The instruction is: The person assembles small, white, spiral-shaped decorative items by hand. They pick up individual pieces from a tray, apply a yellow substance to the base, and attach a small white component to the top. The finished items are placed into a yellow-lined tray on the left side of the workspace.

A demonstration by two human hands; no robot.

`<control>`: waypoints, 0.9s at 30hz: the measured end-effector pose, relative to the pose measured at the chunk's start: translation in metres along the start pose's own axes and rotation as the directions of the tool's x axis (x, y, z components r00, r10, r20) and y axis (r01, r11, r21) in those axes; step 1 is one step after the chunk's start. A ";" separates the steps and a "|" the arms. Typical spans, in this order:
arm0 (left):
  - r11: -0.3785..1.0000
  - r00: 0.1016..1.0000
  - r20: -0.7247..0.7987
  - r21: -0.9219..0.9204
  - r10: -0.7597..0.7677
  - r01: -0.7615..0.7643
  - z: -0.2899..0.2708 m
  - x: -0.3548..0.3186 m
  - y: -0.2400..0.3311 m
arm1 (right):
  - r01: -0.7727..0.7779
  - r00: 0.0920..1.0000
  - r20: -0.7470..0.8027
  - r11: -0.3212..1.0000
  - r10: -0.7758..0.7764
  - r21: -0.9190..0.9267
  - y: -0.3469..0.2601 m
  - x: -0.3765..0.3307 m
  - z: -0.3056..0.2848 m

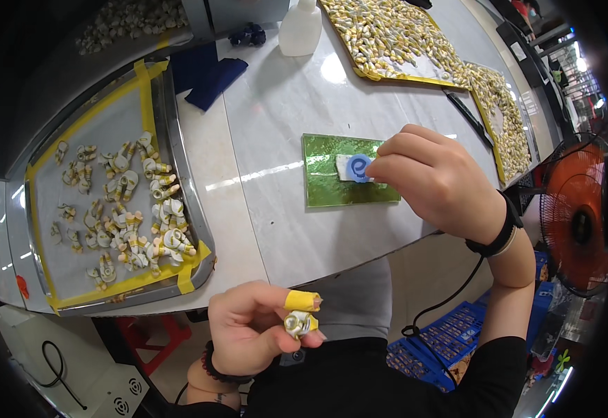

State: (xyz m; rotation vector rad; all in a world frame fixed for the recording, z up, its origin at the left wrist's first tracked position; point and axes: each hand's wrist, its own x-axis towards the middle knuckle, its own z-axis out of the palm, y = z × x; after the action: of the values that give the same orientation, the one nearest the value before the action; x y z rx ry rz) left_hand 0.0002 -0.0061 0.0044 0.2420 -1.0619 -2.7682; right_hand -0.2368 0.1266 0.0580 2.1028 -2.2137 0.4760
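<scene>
My left hand is closed in a pinch near the table's front edge, holding a small white-and-yellow painted figurine between thumb and fingers. Yellow tape wraps one of its fingertips. Over the table, my right hand grips a round blue stamp-like piece with a dark curl on its face. That piece is at a small white pad on a green glass-like plate; whether it presses down, I cannot tell. Several similar figurines lie in the taped metal-rimmed tray at left.
A translucent bottle and dark blue cloth are at the back. Trays of many small yellow-white pieces fill the far right, beside a black slim tool. An orange fan stands right, above blue crates.
</scene>
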 end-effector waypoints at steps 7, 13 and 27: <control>0.978 0.984 -0.007 -0.113 -0.179 0.177 0.008 0.010 0.005 | -0.004 0.998 -0.062 0.996 0.010 0.090 -0.004 0.003 -0.007; 0.907 0.936 0.196 -0.250 -0.294 0.338 -0.001 0.015 -0.003 | 0.114 0.949 -0.306 0.826 0.074 0.552 -0.052 0.016 -0.012; 0.804 0.866 0.266 -0.329 -0.424 0.495 0.001 0.017 -0.002 | 0.347 0.877 -0.473 0.795 -0.087 0.497 -0.054 0.020 0.005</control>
State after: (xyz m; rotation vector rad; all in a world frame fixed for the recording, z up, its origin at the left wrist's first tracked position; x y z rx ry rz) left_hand -0.0172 -0.0074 0.0024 0.2217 -0.4968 -3.4252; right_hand -0.1841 0.1050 0.0686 2.1592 -1.6656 1.5762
